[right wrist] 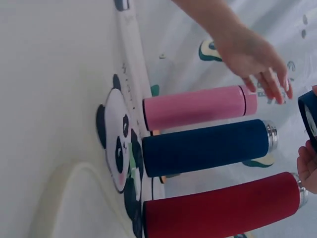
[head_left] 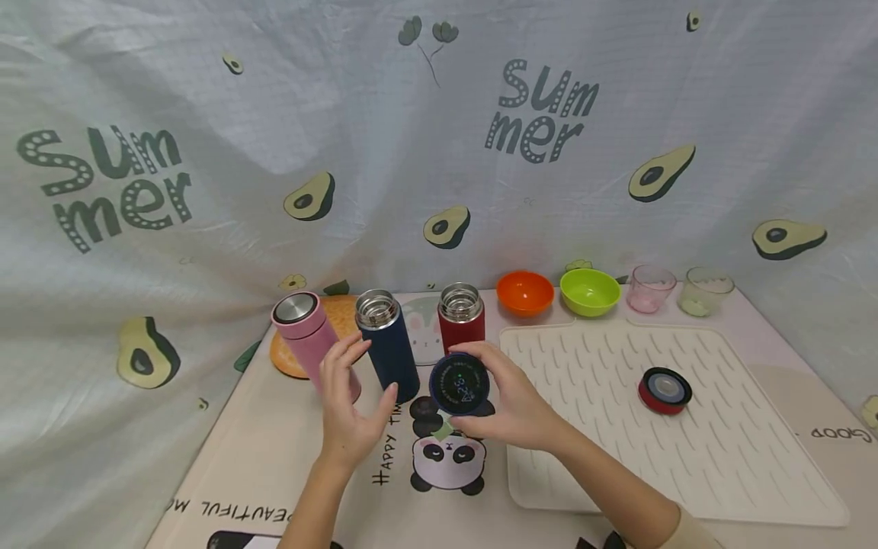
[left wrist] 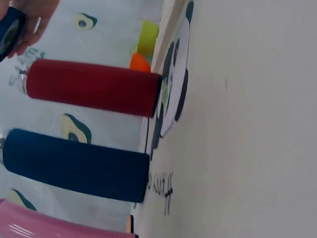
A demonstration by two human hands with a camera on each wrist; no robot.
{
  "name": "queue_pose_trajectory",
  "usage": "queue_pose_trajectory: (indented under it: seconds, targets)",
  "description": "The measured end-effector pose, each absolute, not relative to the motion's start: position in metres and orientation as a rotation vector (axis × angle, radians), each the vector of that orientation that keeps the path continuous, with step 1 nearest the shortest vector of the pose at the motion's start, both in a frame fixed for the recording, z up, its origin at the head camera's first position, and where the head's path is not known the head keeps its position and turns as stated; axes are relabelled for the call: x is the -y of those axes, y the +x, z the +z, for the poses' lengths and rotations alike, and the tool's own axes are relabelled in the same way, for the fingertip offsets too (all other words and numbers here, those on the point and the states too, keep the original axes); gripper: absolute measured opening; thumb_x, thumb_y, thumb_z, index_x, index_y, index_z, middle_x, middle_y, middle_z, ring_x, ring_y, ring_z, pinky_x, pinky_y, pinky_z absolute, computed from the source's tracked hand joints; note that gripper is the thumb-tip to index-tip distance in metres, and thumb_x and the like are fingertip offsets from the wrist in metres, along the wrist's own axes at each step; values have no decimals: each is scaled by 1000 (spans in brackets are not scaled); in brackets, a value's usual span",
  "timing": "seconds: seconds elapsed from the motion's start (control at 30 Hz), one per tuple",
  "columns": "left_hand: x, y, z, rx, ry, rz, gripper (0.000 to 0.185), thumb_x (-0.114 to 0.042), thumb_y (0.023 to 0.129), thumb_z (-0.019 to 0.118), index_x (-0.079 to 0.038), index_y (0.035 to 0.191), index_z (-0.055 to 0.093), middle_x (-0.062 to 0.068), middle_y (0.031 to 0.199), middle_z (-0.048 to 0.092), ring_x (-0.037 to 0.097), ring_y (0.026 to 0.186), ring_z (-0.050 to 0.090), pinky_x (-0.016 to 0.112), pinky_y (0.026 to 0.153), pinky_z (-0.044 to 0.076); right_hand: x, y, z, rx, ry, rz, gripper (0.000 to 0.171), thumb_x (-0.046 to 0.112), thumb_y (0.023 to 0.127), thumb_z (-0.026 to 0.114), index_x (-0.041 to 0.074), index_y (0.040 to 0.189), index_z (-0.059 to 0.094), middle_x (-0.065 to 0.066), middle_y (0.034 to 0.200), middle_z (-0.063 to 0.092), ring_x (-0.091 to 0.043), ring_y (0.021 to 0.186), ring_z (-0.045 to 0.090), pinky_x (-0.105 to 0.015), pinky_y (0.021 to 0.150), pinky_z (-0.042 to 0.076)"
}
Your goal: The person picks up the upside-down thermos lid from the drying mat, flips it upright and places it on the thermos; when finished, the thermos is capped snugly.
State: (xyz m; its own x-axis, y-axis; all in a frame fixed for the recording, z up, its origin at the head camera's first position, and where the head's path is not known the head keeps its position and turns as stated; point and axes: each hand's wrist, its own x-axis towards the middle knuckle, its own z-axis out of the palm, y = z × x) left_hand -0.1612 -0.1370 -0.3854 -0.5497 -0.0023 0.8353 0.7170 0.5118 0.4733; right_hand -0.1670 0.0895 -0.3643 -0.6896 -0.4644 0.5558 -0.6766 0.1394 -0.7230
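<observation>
My right hand (head_left: 517,400) grips a dark blue bottle lid (head_left: 459,383) between thumb and fingers. The lid's round top faces me and shows lit digits. My left hand (head_left: 351,419) is raised in front of the bottles, fingers spread, with nothing in it. Beyond it stands an uncapped dark blue thermos bottle (head_left: 394,358), its steel mouth bare. A red thermos bottle (head_left: 465,324), uncapped too, stands to the right, partly behind the right hand and the lid. At the left is a pink thermos bottle (head_left: 305,335) with its lid on, partly covered by the left hand.
A ribbed white mat (head_left: 583,473) lies on the right, bearing a red bottle lid (head_left: 665,391) with its inner side up. Along the back stand an orange bowl (head_left: 525,294), a green bowl (head_left: 590,293), a pink glass (head_left: 650,290) and a greenish glass (head_left: 704,293). A printed curtain hangs behind.
</observation>
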Motion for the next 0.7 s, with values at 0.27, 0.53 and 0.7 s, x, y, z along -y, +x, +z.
queue_pose_trajectory:
  seconds: [0.27, 0.53, 0.7]
  targets:
    - [154, -191, -407, 2041, -495, -1344, 94, -8, 68, 73, -9, 142, 16, 16, 145, 17, 25, 133, 16, 48, 107, 17, -54, -190, -354, 2128, 1233, 1536, 73, 8, 68, 79, 9, 131, 42, -4, 126, 48, -17, 112, 47, -37, 92, 43]
    - [161, -222, -421, 2085, -521, -1433, 93, -30, 80, 69, -7, 144, 5, 17, 146, 17, 32, 135, 18, 55, 105, 18, -18, -213, -343, 2053, 1206, 1468, 74, 10, 68, 80, 5, 131, 41, -5, 125, 51, -13, 114, 47, -34, 99, 37]
    - [156, -234, -419, 1895, -625, -1689, 93, -55, 85, 51, -4, 143, 0, 19, 145, 19, 25, 134, 21, 49, 106, 21, 1, -230, -344, 2070, 1108, 1486, 73, 12, 70, 79, 8, 132, 41, -5, 125, 51, -13, 113, 46, -33, 96, 39]
